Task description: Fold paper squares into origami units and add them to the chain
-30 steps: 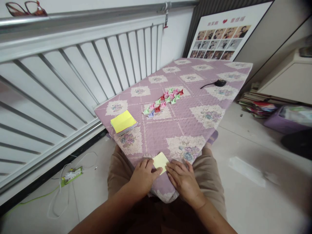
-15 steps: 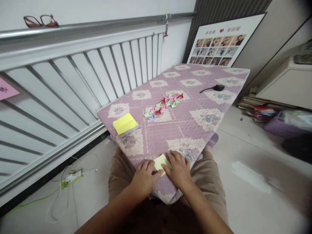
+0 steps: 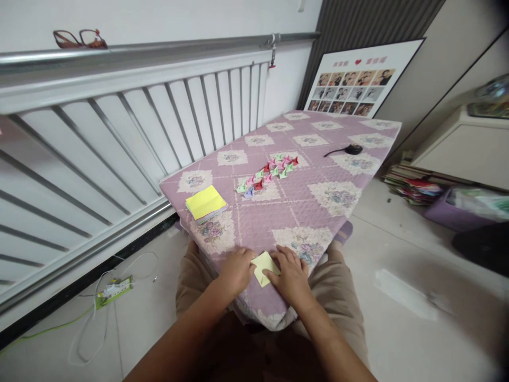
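A small square of pale yellow folding paper [image 3: 264,267] lies near the close corner of the table, turned like a diamond, with a crease or small flap toward its lower part. At its left corner my left hand [image 3: 237,270] is closed, thumb and forefinger pinching the paper's edge. My right hand [image 3: 291,273] holds the right side, its thumb pressed on the paper and its fingers along the upper right edge. Farther off on the cloth stand several small folded paper figures [image 3: 268,178] in red, pink, green and blue. To their left rests a stack of paper [image 3: 207,203], yellow on top.
A purple flowered tablecloth [image 3: 274,212] covers the pointed table. A black object with a thin tail [image 3: 353,149] lies at its far right. A white radiator [image 3: 159,132] runs along the left, with glasses [image 3: 80,39] on the pipe above. A power strip [image 3: 114,291] lies on the floor.
My left hand has turned and closed, its thumb drawn from the paper's lower edge to the left corner. My right hand stays nearly in place. The view has shifted slightly.
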Motion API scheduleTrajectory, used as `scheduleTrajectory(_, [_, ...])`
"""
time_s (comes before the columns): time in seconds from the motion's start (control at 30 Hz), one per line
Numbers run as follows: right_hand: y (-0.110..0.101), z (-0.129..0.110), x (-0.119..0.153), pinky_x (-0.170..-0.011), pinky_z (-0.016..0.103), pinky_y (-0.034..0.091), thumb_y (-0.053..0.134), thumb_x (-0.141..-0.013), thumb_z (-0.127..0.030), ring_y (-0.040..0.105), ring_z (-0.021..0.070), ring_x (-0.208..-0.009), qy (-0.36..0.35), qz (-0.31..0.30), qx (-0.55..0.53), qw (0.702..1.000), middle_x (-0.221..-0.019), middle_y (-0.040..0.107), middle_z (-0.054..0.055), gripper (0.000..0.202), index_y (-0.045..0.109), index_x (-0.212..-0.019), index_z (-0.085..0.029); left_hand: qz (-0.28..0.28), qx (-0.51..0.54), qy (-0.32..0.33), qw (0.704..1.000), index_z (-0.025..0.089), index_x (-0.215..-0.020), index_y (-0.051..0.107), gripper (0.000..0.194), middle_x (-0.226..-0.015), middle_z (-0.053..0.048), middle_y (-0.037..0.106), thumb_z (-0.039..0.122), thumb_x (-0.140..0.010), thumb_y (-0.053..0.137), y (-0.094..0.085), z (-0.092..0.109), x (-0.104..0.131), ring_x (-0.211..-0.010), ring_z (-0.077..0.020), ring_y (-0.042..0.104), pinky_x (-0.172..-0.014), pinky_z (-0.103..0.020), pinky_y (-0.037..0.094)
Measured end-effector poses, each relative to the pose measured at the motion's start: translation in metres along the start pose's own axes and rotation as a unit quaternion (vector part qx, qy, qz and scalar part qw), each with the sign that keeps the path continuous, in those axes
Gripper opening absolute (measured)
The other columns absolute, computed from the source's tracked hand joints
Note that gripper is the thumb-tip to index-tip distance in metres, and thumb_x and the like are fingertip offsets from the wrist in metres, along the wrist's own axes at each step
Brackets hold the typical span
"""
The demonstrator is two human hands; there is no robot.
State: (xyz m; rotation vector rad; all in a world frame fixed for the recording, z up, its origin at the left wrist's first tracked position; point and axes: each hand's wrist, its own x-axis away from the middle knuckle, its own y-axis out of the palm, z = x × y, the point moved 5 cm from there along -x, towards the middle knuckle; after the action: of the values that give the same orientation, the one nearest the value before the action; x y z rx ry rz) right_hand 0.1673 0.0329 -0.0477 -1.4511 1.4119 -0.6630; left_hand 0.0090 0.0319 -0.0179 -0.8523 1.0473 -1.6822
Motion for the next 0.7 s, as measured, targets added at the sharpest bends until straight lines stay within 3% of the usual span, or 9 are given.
scheduleTrajectory(0.2, [-0.001,0.001,0.003,-0.097,0.054,0.028,0.058,-0.083,-0.041,0.042,0.0314,-0.124,-0.025,0.028,-0.003,0.999,-0.132,0.052,0.013,0.042,0.052,-0.12,-0.023,-0.061,-0.047,-0.014,0.997,0.017,-0.112,0.053,0.035,-0.112,-0.011,0.056,0.028,-0.08,0.062,0.003,0.009,-0.025,-0.107,-0.0249,0.052,-0.092,-0.036,0.042])
scheduleTrajectory(0.4, [0.0,0.001,0.002,-0.101,0.056,0.024,0.059,-0.082,-0.04,0.036,0.0304,-0.13,0.016,-0.039,0.003,0.999,-0.139,0.048,0.01,0.048,0.05,-0.126,-0.024,-0.109,-0.045,0.007,0.993,0.017,-0.1,0.057,0.031,-0.102,-0.009,0.062,0.029,-0.073,0.066,-0.004,0.01,-0.034,-0.097,-0.0242,0.058,-0.084,-0.032,0.044])
scheduleTrajectory(0.7, [-0.004,-0.002,0.002,-0.101,0.057,0.025,0.06,-0.082,-0.04,0.035,0.0301,-0.131,0.018,-0.042,0.0,0.999,-0.139,0.048,0.008,0.039,0.056,-0.119,-0.027,-0.102,-0.02,-0.007,0.995,0.017,-0.094,0.057,0.028,-0.1,-0.009,0.062,0.028,-0.071,0.068,-0.004,0.01,-0.035,-0.097,-0.0255,0.057,-0.082,-0.032,0.042])
